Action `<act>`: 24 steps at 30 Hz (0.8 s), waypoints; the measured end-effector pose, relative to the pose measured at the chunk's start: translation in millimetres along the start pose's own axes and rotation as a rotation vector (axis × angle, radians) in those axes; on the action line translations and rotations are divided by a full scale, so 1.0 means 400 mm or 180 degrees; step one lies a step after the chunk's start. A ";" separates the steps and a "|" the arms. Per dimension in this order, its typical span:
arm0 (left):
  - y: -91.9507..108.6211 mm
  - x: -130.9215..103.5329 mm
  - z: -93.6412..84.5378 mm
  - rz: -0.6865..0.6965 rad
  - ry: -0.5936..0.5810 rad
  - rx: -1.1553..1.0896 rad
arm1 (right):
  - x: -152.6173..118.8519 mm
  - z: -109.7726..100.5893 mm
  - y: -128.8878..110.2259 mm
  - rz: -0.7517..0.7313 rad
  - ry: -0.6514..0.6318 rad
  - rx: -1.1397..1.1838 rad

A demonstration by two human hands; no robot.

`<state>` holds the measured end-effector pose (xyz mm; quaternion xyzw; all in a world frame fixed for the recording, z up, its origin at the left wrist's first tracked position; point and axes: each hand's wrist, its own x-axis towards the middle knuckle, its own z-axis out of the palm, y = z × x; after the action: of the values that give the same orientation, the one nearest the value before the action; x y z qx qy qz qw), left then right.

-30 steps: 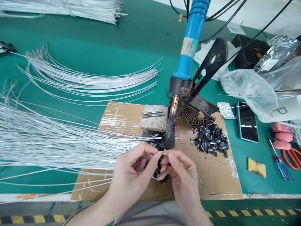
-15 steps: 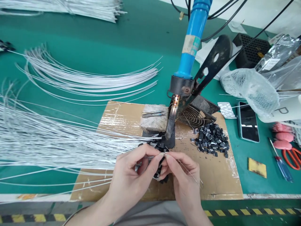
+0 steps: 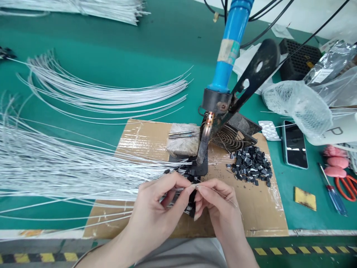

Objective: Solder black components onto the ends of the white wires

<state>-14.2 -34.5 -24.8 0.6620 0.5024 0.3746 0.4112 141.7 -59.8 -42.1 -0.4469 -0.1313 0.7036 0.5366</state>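
Both hands meet just below the soldering iron, whose tip points down from a blue handle. My left hand pinches a white wire at thumb and forefinger; the fingertips cover most of it. Touching those fingertips, my right hand is closed in a pinch on a thin solder wire that trails out to its right. Beneath and behind the fingers lie small black connectors, partly hidden by the hands. A large bundle of white wires reaches from the left to the black plate under the iron.
A pile of black connectors lies on the cardboard at right, near a round metal grille. A worn pad bears metal rods. Farther right are a phone, yellow sponge, screwdriver and orange-handled tool.
Both hands have shifted slightly down, with their fingertips still together. My right hand has turned a little, and the trailing solder wire shows less.
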 end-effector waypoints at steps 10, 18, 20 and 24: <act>0.000 -0.005 0.011 -0.0299 0.0079 0.0129 | -0.002 0.003 0.006 -0.0093 0.0046 0.0013; -0.004 -0.010 0.027 0.0054 0.0297 0.0393 | -0.005 0.016 0.020 -0.0168 0.0152 0.0206; -0.005 -0.014 0.030 0.0065 0.0341 0.0384 | -0.007 0.020 0.028 -0.0200 0.0152 0.0231; -0.002 -0.015 0.026 -0.0019 0.0285 0.0279 | -0.010 0.007 0.032 -0.0259 0.0142 -0.0060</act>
<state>-6.2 -41.9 -30.1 0.6604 0.5382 0.3803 0.3600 131.5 -67.5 -47.1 -0.4618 -0.1439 0.6699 0.5633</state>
